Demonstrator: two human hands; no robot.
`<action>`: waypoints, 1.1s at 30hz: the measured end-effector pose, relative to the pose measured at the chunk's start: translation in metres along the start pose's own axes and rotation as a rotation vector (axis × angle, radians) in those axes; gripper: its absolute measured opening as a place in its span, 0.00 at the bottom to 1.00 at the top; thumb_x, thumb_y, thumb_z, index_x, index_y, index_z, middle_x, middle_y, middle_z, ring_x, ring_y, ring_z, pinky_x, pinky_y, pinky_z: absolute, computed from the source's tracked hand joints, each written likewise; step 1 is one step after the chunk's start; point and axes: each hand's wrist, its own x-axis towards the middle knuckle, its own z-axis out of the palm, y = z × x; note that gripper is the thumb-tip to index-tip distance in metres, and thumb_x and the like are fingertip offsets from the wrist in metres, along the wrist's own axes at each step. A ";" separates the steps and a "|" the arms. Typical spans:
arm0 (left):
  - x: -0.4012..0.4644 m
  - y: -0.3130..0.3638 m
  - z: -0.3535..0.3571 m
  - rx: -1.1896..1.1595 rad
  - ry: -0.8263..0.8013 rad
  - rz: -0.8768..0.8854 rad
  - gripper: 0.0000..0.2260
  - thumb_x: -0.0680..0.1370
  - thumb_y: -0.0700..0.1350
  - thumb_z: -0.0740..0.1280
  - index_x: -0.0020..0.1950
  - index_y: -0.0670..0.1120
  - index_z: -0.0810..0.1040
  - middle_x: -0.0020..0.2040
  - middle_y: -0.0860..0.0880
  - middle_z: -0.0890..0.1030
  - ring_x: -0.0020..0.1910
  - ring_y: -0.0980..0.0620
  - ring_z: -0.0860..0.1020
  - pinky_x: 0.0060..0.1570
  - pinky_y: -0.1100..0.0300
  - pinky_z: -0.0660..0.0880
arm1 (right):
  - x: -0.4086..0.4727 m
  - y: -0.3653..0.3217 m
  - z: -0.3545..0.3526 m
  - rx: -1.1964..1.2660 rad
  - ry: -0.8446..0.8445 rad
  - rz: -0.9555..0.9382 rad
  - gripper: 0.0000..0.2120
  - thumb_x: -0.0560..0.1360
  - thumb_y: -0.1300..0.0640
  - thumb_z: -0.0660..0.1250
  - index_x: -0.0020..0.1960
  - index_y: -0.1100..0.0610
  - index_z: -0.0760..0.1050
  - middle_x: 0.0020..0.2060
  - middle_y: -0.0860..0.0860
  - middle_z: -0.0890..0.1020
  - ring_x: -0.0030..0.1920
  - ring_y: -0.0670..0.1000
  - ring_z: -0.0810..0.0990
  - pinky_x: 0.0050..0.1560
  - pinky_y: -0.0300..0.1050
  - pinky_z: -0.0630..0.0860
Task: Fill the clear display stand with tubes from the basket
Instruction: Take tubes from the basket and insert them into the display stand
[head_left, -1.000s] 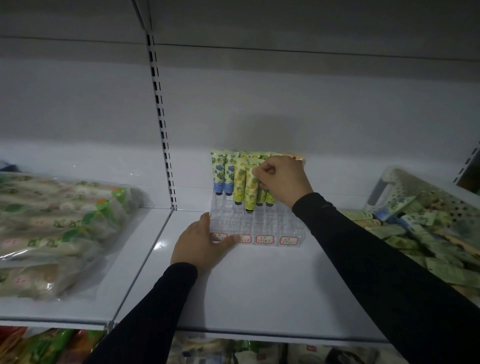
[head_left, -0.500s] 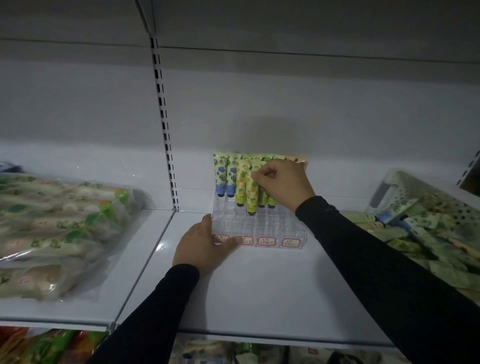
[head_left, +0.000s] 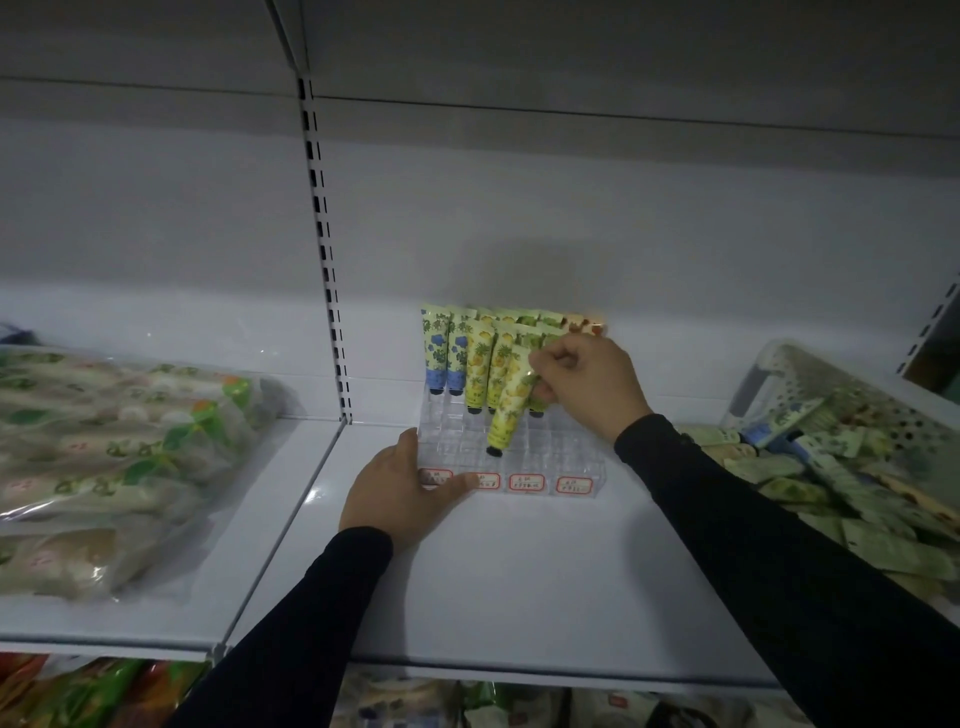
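A clear display stand (head_left: 569, 454) with red-framed labels along its front sits on the white shelf (head_left: 519, 571). Several tubes stand cap-down in its back rows, two blue-flowered ones (head_left: 441, 348) on the left and yellow-green ones beside them. My right hand (head_left: 582, 382) pinches the top of a yellow tube (head_left: 511, 402), which tilts with its black cap low over a middle row. My left hand (head_left: 402, 491) rests on the stand's front left corner, thumb along the front. A white perforated basket (head_left: 789, 369) full of loose tubes stands at the right.
A clear plastic bag of packaged goods (head_left: 104, 462) lies on the neighbouring shelf to the left. A slotted upright (head_left: 324, 249) divides the two shelf bays. More packaged goods show on the shelf below.
My right hand has drawn the yellow tube forward and down, tilting it, so its cap now hangs over a nearer row. My left hand has stayed on the stand.
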 end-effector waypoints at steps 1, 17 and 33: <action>0.000 0.000 0.000 0.001 0.000 0.000 0.34 0.70 0.68 0.68 0.68 0.48 0.67 0.61 0.50 0.77 0.55 0.52 0.75 0.46 0.62 0.66 | -0.003 0.005 -0.002 0.023 -0.046 0.031 0.07 0.77 0.57 0.68 0.47 0.61 0.80 0.39 0.52 0.85 0.35 0.47 0.85 0.41 0.39 0.82; 0.000 0.001 0.000 0.010 -0.002 -0.001 0.35 0.70 0.68 0.67 0.68 0.48 0.67 0.61 0.49 0.78 0.57 0.50 0.75 0.46 0.62 0.66 | -0.019 0.038 0.010 -0.289 -0.286 0.113 0.10 0.76 0.51 0.70 0.44 0.58 0.82 0.36 0.49 0.84 0.31 0.42 0.81 0.34 0.33 0.71; 0.000 -0.001 0.000 0.013 0.002 -0.007 0.35 0.70 0.69 0.68 0.67 0.47 0.67 0.59 0.50 0.78 0.54 0.52 0.75 0.45 0.61 0.66 | -0.030 0.031 0.013 -0.323 -0.255 -0.043 0.07 0.77 0.53 0.68 0.48 0.56 0.82 0.36 0.43 0.80 0.33 0.40 0.77 0.37 0.32 0.72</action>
